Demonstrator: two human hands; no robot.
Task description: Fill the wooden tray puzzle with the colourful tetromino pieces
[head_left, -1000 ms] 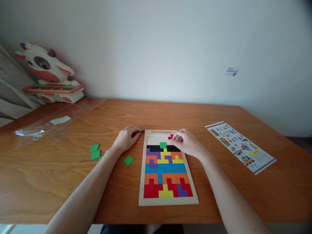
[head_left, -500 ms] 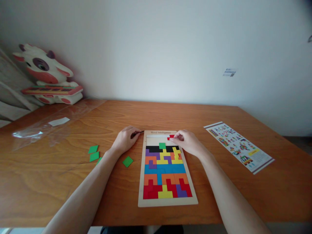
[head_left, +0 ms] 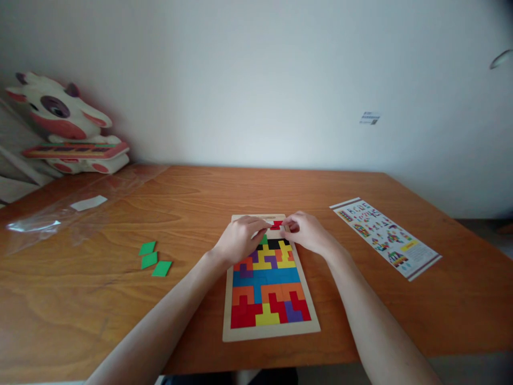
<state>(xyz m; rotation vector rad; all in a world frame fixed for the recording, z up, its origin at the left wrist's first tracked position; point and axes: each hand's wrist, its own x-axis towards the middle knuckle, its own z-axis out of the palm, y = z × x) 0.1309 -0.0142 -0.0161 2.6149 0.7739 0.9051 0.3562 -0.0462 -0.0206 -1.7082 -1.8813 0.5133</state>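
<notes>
A wooden puzzle board [head_left: 272, 334] lies in front of me, filled with coloured block pieces in its lower and middle rows. My left hand [head_left: 242, 235] reaches over its upper left, fingers pinched together; what they hold is hidden. At the upper right edge is my right hand [head_left: 304, 230], its fingers curled close to a red piece [head_left: 277, 223] in the top slot; whether they grip anything does not show. A green square [head_left: 263, 239] shows partly beside the left fingertips. Black pieces [head_left: 276, 244] lie just below the pale bare strip.
Three green pieces [head_left: 149, 260] lie loose on the wooden table [head_left: 192, 198] to the left. A printed pattern sheet [head_left: 385, 238] rests at the right. Clear plastic wrapping [head_left: 60, 219] and a cow-shaped toy keyboard [head_left: 76, 144] are at the far left.
My left hand has moved right, from beside the board with a thin black piece to over its top. My left forearm now covers the spot of a loose green piece. The view has shifted slightly.
</notes>
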